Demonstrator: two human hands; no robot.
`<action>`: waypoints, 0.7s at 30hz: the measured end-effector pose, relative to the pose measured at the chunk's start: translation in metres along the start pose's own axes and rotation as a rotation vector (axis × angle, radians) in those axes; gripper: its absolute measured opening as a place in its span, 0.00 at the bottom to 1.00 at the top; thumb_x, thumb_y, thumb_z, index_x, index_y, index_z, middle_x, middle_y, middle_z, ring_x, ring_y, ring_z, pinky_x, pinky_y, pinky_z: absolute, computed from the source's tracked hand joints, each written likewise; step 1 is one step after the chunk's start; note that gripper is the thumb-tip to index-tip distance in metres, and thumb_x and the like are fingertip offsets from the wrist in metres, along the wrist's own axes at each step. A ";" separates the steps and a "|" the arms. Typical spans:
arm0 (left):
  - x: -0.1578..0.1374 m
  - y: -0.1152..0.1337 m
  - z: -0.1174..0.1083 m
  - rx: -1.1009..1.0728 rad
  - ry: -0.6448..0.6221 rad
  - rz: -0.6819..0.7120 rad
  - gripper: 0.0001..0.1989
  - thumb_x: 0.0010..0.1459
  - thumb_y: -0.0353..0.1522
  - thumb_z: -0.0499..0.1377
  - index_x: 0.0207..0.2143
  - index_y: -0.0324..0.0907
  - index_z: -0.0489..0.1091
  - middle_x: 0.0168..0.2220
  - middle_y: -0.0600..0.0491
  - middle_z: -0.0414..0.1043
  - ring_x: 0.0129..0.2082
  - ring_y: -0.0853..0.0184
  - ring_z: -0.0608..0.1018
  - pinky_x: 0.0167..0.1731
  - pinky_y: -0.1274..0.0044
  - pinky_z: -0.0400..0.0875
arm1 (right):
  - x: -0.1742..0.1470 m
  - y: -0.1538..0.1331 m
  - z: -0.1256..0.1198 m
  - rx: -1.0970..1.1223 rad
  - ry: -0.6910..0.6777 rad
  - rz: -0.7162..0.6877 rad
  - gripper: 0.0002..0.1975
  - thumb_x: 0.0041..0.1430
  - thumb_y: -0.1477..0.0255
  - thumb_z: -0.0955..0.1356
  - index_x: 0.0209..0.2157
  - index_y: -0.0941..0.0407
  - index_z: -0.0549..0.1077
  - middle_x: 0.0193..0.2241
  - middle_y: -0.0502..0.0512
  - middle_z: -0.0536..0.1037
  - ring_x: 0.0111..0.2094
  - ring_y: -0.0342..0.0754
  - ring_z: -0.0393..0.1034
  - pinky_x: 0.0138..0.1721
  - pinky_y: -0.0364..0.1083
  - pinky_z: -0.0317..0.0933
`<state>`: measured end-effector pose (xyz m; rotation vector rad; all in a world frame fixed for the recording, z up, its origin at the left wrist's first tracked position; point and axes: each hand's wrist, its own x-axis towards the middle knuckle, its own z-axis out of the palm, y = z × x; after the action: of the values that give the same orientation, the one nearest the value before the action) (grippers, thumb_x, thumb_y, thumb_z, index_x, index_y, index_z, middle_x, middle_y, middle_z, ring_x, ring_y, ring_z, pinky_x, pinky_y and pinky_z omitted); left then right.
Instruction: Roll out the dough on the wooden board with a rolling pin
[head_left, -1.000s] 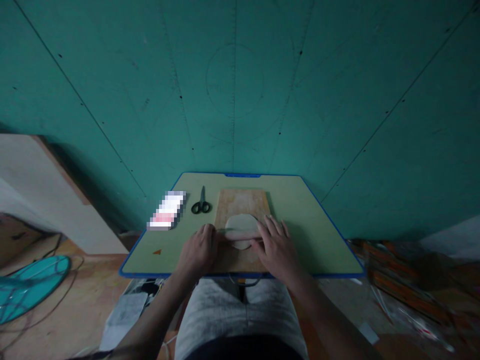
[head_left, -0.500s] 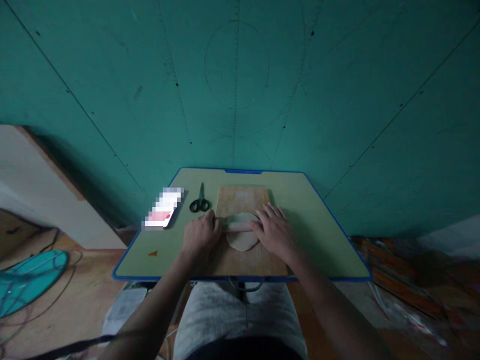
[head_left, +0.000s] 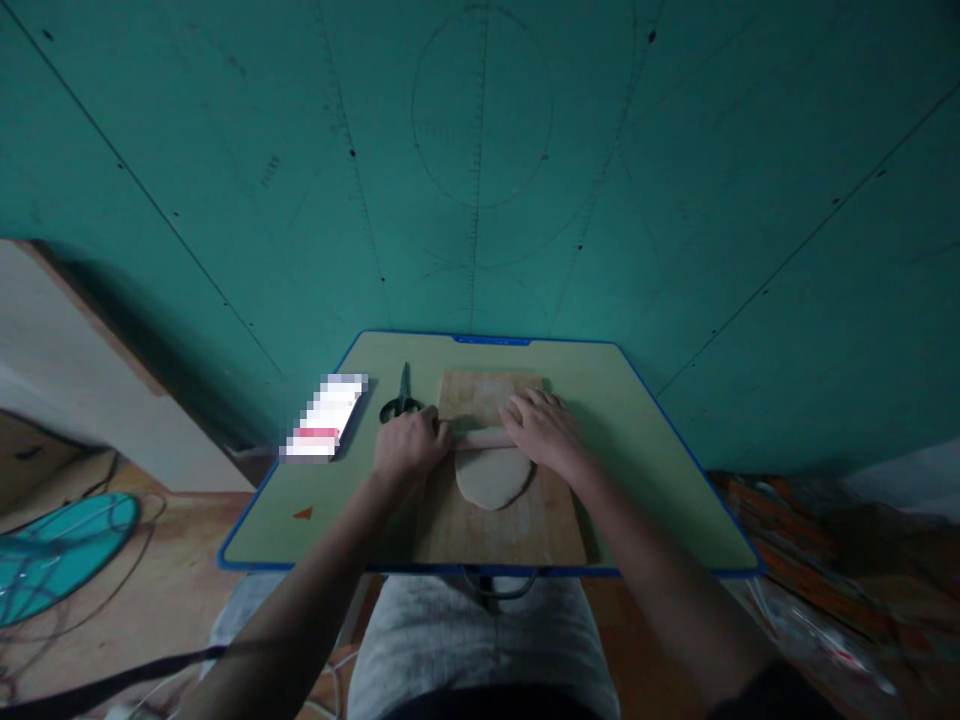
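A pale rolling pin (head_left: 482, 439) lies crosswise over the far edge of a flat, roundish sheet of dough (head_left: 491, 480). My left hand (head_left: 411, 440) is closed around the pin's left end. Over its right end lies my right hand (head_left: 541, 425), fingers bent forward across the pin and the thumb along it; the palm hides that end. Under the dough is a wooden cutting board (head_left: 495, 545), dusted with flour in places. Just beyond my left hand are scissors (head_left: 403, 398), their handles partly covered by it.
A phone with a lit, blurred screen (head_left: 326, 420) rests at the left of the small blue-edged table (head_left: 652, 500). Nearer me is an orange triangle mark (head_left: 303, 513). A green wall (head_left: 480, 230) rises behind. Cables and a teal round object (head_left: 67, 550) lie on the floor at left.
The rolling pin has moved away from me, from the middle of the dough to its far edge, with both hands on it. My right fingers are less spread. The view has shifted slightly.
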<state>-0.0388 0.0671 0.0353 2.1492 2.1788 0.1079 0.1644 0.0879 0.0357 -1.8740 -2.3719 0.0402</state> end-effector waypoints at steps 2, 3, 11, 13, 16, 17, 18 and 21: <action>0.001 0.000 -0.001 0.000 -0.007 0.011 0.21 0.65 0.40 0.44 0.39 0.41 0.76 0.38 0.42 0.81 0.38 0.54 0.82 0.33 0.71 0.70 | 0.004 0.001 0.001 0.008 0.002 0.009 0.19 0.70 0.62 0.57 0.50 0.54 0.74 0.54 0.61 0.74 0.55 0.56 0.67 0.55 0.54 0.56; 0.001 0.000 -0.001 -0.001 -0.008 0.014 0.22 0.65 0.40 0.44 0.39 0.40 0.76 0.37 0.42 0.81 0.38 0.54 0.82 0.33 0.71 0.70 | 0.006 0.001 0.001 0.012 0.011 0.011 0.19 0.70 0.62 0.58 0.50 0.54 0.74 0.54 0.61 0.74 0.55 0.56 0.67 0.55 0.54 0.56; -0.009 0.001 0.003 -0.017 0.009 0.013 0.24 0.66 0.43 0.44 0.37 0.40 0.76 0.35 0.42 0.80 0.37 0.55 0.82 0.33 0.72 0.69 | -0.005 0.001 0.009 -0.017 0.106 -0.020 0.18 0.70 0.65 0.57 0.48 0.55 0.75 0.51 0.62 0.75 0.54 0.55 0.67 0.59 0.55 0.53; -0.014 0.002 0.003 -0.023 0.014 -0.002 0.24 0.67 0.43 0.43 0.37 0.40 0.75 0.35 0.42 0.80 0.37 0.55 0.82 0.33 0.72 0.69 | -0.012 0.000 0.011 -0.020 0.140 -0.033 0.18 0.70 0.65 0.57 0.47 0.55 0.76 0.52 0.62 0.75 0.55 0.55 0.67 0.61 0.55 0.50; -0.022 0.004 0.002 -0.027 0.018 -0.017 0.23 0.68 0.42 0.43 0.39 0.40 0.74 0.36 0.43 0.80 0.36 0.56 0.82 0.32 0.72 0.68 | -0.023 0.000 0.013 -0.025 0.194 -0.044 0.19 0.71 0.65 0.57 0.49 0.56 0.75 0.55 0.64 0.74 0.58 0.55 0.65 0.63 0.57 0.48; -0.025 0.005 0.001 -0.026 0.020 -0.016 0.22 0.68 0.42 0.43 0.40 0.40 0.73 0.36 0.43 0.80 0.36 0.56 0.82 0.32 0.72 0.68 | -0.027 -0.001 0.014 -0.030 0.206 -0.049 0.20 0.71 0.64 0.57 0.50 0.56 0.74 0.56 0.64 0.73 0.58 0.56 0.64 0.63 0.57 0.48; -0.028 0.006 0.001 -0.027 0.025 -0.010 0.21 0.68 0.41 0.43 0.40 0.40 0.73 0.36 0.43 0.80 0.36 0.56 0.81 0.32 0.72 0.68 | -0.031 -0.001 0.014 -0.033 0.214 -0.054 0.20 0.71 0.64 0.57 0.51 0.57 0.74 0.57 0.64 0.73 0.59 0.56 0.64 0.63 0.57 0.48; -0.039 0.007 0.000 -0.032 0.054 0.019 0.19 0.69 0.40 0.43 0.41 0.41 0.70 0.37 0.44 0.79 0.39 0.56 0.81 0.33 0.72 0.68 | -0.042 -0.001 0.015 -0.028 0.216 -0.073 0.21 0.71 0.64 0.56 0.51 0.57 0.74 0.56 0.64 0.74 0.59 0.57 0.64 0.62 0.57 0.50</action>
<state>-0.0312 0.0282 0.0367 2.1749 2.1697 0.2030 0.1716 0.0477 0.0180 -1.7051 -2.3016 -0.1924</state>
